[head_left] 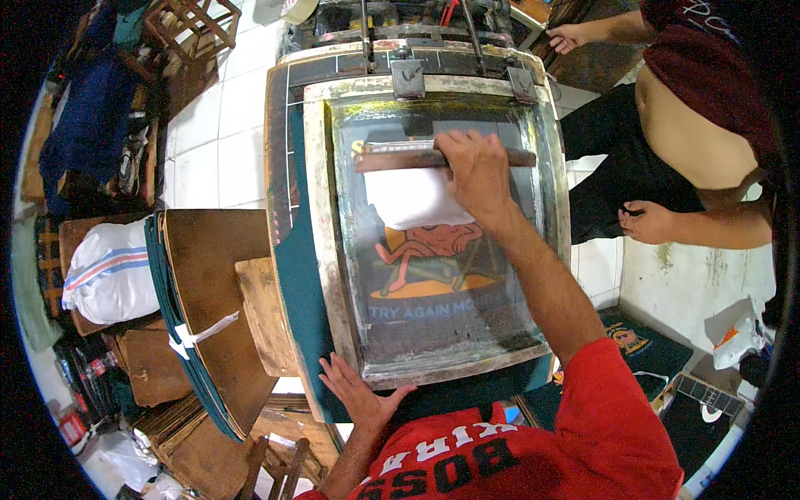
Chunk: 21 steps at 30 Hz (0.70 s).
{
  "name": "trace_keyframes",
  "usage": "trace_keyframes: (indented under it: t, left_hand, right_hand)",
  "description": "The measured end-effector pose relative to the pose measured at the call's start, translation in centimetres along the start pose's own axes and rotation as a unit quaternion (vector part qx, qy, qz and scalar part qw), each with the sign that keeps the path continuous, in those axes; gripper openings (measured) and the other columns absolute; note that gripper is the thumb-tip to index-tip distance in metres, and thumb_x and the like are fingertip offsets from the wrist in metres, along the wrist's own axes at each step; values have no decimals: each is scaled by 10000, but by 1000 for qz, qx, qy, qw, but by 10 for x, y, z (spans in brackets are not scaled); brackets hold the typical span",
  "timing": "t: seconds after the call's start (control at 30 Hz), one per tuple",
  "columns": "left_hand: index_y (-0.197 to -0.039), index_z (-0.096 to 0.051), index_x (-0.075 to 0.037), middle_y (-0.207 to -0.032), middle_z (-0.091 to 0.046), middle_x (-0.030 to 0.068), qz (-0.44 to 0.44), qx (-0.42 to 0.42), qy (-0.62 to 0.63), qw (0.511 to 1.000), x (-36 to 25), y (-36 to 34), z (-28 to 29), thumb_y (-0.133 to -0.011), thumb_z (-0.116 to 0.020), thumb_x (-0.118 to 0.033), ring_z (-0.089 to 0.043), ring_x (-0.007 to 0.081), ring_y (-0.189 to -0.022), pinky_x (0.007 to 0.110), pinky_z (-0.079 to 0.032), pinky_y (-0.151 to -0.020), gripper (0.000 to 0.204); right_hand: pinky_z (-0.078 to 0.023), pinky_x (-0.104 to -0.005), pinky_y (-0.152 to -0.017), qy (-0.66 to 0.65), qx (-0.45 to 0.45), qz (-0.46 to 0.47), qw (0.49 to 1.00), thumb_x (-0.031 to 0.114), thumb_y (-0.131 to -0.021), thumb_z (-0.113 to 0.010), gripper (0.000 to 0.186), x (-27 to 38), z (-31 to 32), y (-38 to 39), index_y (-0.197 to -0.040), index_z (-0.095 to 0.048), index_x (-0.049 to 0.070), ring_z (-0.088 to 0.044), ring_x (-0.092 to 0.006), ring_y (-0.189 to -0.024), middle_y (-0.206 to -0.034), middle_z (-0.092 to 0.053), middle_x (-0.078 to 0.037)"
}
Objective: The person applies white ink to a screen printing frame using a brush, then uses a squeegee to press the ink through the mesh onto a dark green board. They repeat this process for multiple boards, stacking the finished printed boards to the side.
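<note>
My right hand (473,175) is closed round a wooden squeegee (392,160) lying across the upper part of a mesh screen in a weathered frame (315,217). A white patch of what looks like ink (404,198) lies just below the blade, above a cartoon design (429,267) with lettering seen through the mesh. My left hand (362,392) has its fingers spread at the frame's lower left corner. Beneath the screen is a dark green surface (296,275), and metal clamps (408,79) hold the frame's far edge.
Another person (692,117) stands at right, bare hands apart from mine. At left are brown boards (208,283) with dark green cloth and a white bundle (112,275). A wooden stool (196,25) stands on the tiled floor (225,125). Dark printed cloth (650,342) lies at lower right.
</note>
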<state>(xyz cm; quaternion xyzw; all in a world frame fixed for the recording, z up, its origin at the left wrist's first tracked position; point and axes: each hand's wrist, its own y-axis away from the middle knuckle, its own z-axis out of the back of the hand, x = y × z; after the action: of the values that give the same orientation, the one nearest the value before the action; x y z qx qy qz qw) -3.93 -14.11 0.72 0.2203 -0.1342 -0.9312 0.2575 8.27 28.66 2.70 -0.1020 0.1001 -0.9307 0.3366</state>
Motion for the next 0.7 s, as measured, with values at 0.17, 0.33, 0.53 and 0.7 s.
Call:
trace_keyframes:
  t: [0.17, 0.33, 0.53, 0.7]
  left_hand:
    - [-1602, -23, 98, -1659, -77, 323, -9, -7, 6, 1000, 2, 0, -1, -558, -829, -807, -27, 522, -1551, 687, -31, -1226, 1599]
    - [-1602, -19, 98, -1658, -79, 323, -4, -2, 8, 1000, 1, 0, 0, -555, -828, -811, -24, 523, -1551, 688, -32, -1225, 1605]
    - [-1605, -12, 93, -1659, -81, 325, -3, -3, 13, 1000, 1, 1, -1, -558, -828, -809, -36, 529, -1548, 687, -44, -1224, 1605]
    - [-1606, -5, 93, -1661, -87, 329, -14, -11, 8, 1000, 2, 0, -2, -555, -821, -818, -48, 535, -1546, 685, -55, -1226, 1613]
  right_hand:
    - [-451, -446, -813, -30, 114, -27, 993, 99, -683, -815, 371, 23, 28, 44, -1011, -644, 128, -643, -269, -953, -949, -656, -38]
    - [-453, -459, -807, -67, 53, 3, 996, 82, -710, -786, 320, 6, 25, 23, -999, -649, 108, -655, -298, -925, -927, -675, -58]
    - [-451, -476, -801, -53, -35, -14, 998, 30, -742, -735, 316, -12, 0, -16, -1040, -663, 106, -653, -316, -929, -938, -676, -70]
    - [-454, -464, -804, -37, 9, -18, 999, 35, -697, -772, 365, -3, 7, -1, -1032, -651, 114, -641, -307, -953, -960, -653, -60]
